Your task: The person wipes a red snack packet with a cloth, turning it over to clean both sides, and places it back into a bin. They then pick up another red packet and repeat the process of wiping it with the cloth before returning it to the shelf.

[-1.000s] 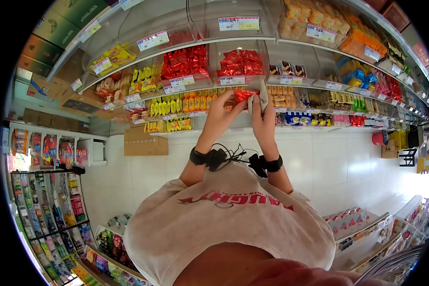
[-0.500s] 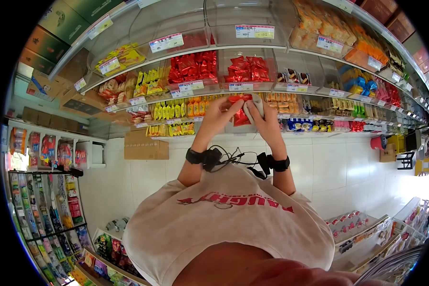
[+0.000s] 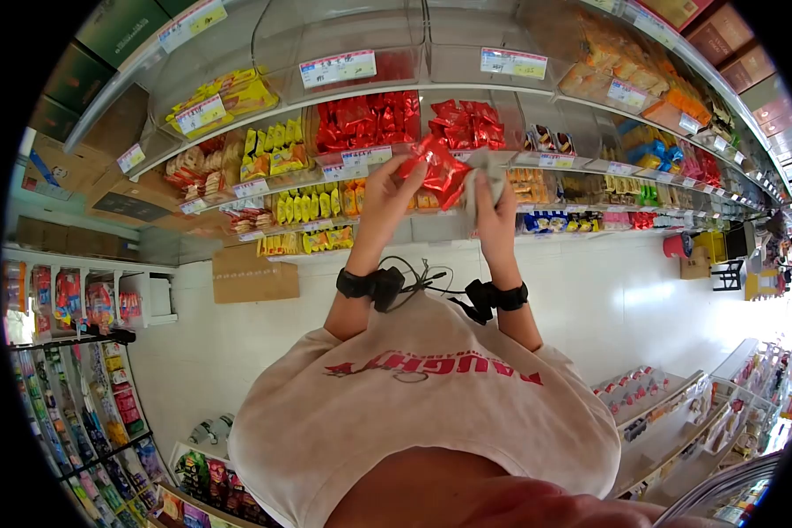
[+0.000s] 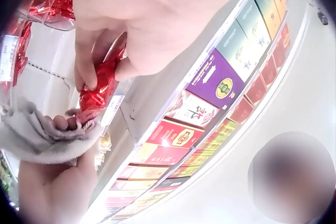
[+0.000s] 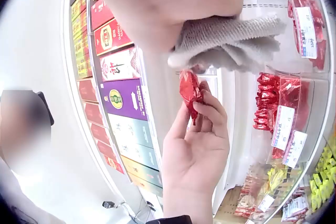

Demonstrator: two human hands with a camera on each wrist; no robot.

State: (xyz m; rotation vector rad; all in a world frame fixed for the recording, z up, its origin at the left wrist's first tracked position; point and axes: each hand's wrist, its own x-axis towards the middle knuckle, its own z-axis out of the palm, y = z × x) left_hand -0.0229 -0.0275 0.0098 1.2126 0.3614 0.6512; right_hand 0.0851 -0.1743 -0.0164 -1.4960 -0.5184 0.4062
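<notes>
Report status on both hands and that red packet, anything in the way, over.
Left hand pinching red packet. Right hand gripping grey cloth, cloth against packet's end. Cables between wrists, clear of packet.

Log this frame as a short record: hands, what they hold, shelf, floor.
Left hand: pinches a shiny red packet
Right hand: grips a grey cloth, beside the packet
Shelf stock: red packets in clear bins, yellow packets, others
Bin fronts: price labels
Floor: cardboard box near the shelf
Packet print: not readable
</notes>
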